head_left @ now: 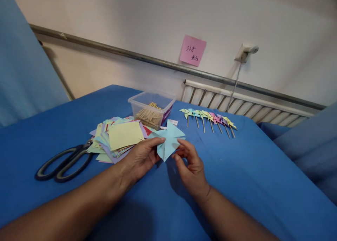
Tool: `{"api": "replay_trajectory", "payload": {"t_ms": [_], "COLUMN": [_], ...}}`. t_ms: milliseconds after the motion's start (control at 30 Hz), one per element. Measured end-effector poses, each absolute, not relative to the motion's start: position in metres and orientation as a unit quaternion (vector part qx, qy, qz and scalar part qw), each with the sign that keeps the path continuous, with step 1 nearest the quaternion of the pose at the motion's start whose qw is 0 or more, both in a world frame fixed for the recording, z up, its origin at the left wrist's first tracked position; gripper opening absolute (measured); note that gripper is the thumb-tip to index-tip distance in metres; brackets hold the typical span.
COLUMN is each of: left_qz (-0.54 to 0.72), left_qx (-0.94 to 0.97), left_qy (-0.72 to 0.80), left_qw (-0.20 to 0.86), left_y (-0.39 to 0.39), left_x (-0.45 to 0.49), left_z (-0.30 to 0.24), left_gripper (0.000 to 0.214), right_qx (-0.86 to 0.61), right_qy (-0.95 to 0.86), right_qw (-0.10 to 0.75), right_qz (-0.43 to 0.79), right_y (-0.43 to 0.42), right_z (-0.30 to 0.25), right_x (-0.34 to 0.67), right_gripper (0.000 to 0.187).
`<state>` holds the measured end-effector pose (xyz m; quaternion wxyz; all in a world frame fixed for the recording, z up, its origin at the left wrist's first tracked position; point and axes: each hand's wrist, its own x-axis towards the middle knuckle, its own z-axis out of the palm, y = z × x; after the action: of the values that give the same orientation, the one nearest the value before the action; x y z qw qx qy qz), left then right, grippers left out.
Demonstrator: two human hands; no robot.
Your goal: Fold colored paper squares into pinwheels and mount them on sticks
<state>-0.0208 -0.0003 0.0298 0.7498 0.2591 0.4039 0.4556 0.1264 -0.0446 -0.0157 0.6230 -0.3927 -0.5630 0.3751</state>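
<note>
The blue-covered table [244, 174] has open room right of the hands, out to its right edge. Left of them, a paper pile [125, 135] crowds the plastic tub [167, 111], its purple label unreadable. The left hand [146, 158] pinches light-blue paper [171, 135] above the table; the right hand [193, 167], thumb and forefinger parted, meets its right edge. The pink wall note [193, 50] reads "32", then unclear characters.

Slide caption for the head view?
Left hand holds slit light-blue paper, right hand alongside; scissors, paper stack, pinwheels and tub of sticks nearby.
</note>
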Motion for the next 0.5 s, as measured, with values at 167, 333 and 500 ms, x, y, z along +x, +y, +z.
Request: {"api": "replay_trajectory", "payload": {"t_ms": [167,333,500], "left_qz": [0.440,0.418,0.401], "left_qx": [0.301,0.329,0.340], "left_qy": [0.387,0.376,0.393], "left_qw": [0.752,0.759,0.754], "left_y": [-0.005,-0.008,-0.007], "left_x": [-0.016,-0.012,-0.012], "left_z": [0.023,0.016,0.013], "left_gripper": [0.015,0.010,0.016], "right_qx": [-0.421,-0.471,-0.499], "right_qy": [-0.589,-0.507,-0.502], "right_qw": [0.594,0.597,0.587], "right_qz": [0.350,0.407,0.393], "right_y": [-0.041,-0.035,-0.034], "right_z": [-0.017,-0.022,-0.021], "right_x": [0.130,0.130,0.130], "right_gripper": [0.013,0.018,0.023]}}
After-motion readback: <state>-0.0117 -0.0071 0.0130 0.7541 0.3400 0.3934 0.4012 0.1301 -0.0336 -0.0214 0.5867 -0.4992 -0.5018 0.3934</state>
